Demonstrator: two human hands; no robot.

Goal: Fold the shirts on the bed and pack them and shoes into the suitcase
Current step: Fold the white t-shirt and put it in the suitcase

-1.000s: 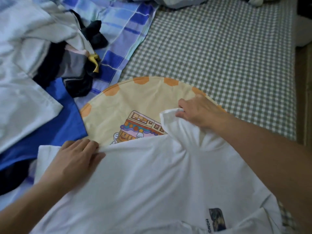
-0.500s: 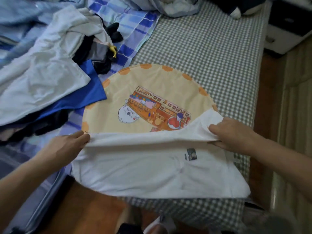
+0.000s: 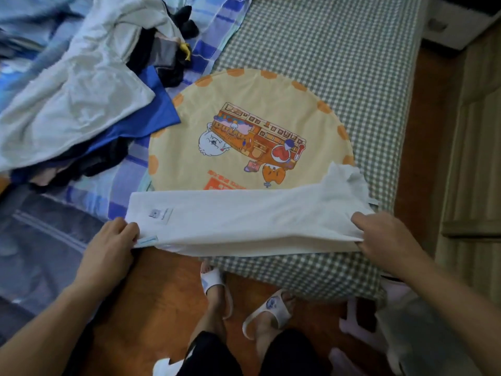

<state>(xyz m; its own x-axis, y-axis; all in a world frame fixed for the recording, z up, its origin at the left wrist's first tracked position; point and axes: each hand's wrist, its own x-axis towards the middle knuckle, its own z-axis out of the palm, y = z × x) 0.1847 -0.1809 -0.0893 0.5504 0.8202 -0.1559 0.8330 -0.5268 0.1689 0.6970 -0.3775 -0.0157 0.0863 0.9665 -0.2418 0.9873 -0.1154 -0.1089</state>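
A shirt [image 3: 244,221] lies across the middle of the frame on the bed [image 3: 339,63], over the lower edge of a round cushion [image 3: 249,126]. A clothes pile [image 3: 81,90] fills the upper left; two slippered feet [image 3: 244,302] stand on the floor [image 3: 162,294] below.

A bedroom in a home: bed [image 3: 339,63] with green-checked sheet, blue plaid blanket [image 3: 217,31], round cartoon-print cushion [image 3: 244,104], loose heap of clothes [image 3: 81,90], wooden floor [image 3: 162,294], white slippers [image 3: 267,312] on bare feet.
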